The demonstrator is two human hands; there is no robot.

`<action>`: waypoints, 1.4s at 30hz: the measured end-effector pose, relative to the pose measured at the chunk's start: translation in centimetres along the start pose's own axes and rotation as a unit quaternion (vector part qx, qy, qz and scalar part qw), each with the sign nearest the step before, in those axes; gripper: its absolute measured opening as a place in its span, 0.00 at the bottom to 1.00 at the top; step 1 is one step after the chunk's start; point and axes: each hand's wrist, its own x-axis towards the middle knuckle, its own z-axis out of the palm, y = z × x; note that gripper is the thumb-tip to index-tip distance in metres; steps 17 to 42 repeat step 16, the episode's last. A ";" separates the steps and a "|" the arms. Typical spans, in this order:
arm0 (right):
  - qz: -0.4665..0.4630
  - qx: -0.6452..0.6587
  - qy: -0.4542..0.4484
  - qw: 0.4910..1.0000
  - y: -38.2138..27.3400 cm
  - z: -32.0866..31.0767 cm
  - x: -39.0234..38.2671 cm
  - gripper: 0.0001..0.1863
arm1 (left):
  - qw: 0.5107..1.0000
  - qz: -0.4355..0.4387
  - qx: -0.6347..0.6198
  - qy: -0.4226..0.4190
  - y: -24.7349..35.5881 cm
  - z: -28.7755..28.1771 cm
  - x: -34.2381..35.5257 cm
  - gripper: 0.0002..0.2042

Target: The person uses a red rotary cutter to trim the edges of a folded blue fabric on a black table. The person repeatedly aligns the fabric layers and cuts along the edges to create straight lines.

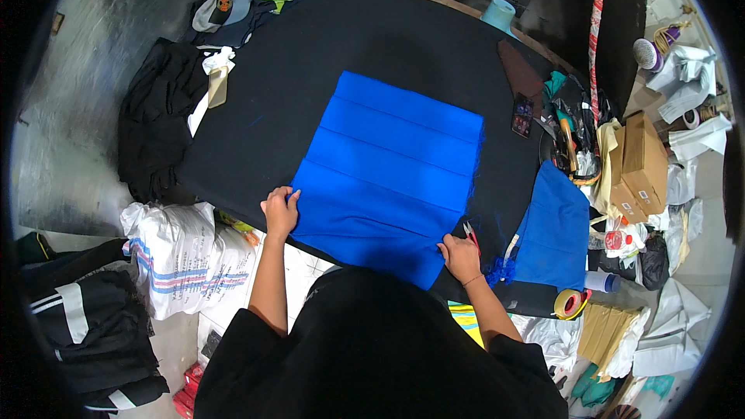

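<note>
A bright blue cloth (388,157), creased in parallel bands across its width, lies on the black-covered table (264,39). Its right edge is frayed, and its near part hangs over the table's front edge in soft folds. At the cloth's near left edge my left hand (280,211) pinches the fabric between thumb and fingers. My right hand (461,256) grips its near right edge, fingers curled. Scissors with red handles (476,242) lie right beside that hand, partly hidden by it. A tuft of blue threads (500,270) sits to the right.
A second blue cloth (555,229) lies on the right, with a tape roll (569,304) near it. A phone (522,115) and a crowded basket (582,174) stand farther back. Black garments (159,112) heap on the left, above a white sack (186,260). Boxes (640,163) stand right.
</note>
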 end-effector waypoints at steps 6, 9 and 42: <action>0.006 -0.003 0.004 1.000 0.0 0.1 0.0 0.16 | 0.999 -0.034 0.026 -0.032 1.8 -0.8 0.1 0.13; 0.009 -0.008 0.003 1.000 -0.1 0.0 0.0 0.16 | 0.994 -0.054 -0.023 -0.094 2.6 -2.2 0.1 0.13; 0.014 -0.005 -0.010 1.000 -0.1 -0.1 0.1 0.14 | 0.982 -0.144 -0.052 -0.107 2.0 -3.5 1.2 0.14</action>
